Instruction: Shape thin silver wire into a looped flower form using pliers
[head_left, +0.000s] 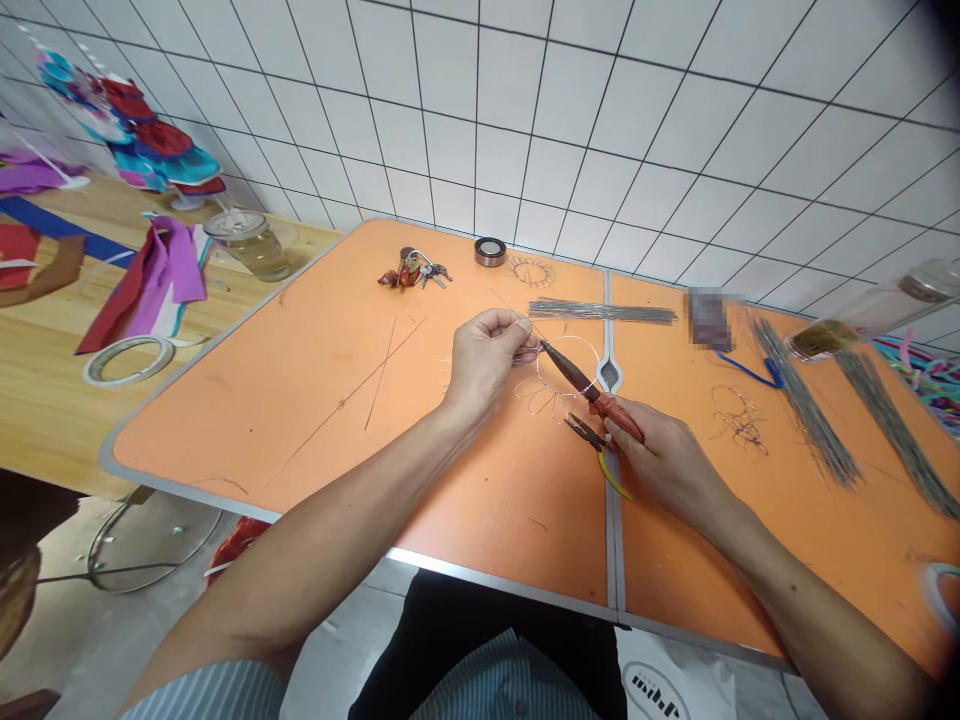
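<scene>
Thin silver wire (561, 392), bent into a petalled ring, is held just above the orange surface (300, 400), pinched by the left hand (484, 355) fingers. The right hand (660, 455) fingers wrap the pliers (577, 380), whose nose meets that pinch. Gripping close and twisting gently should avoid kinks. The bag (660, 690) lettering is too cut off to read.

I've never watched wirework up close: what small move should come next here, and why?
Probably a small twist of the red-handled pliers: the right hand has their tips at the thin wire loop, right beside where the left hand pinches it, so the wire looks braced for a bend.
</scene>
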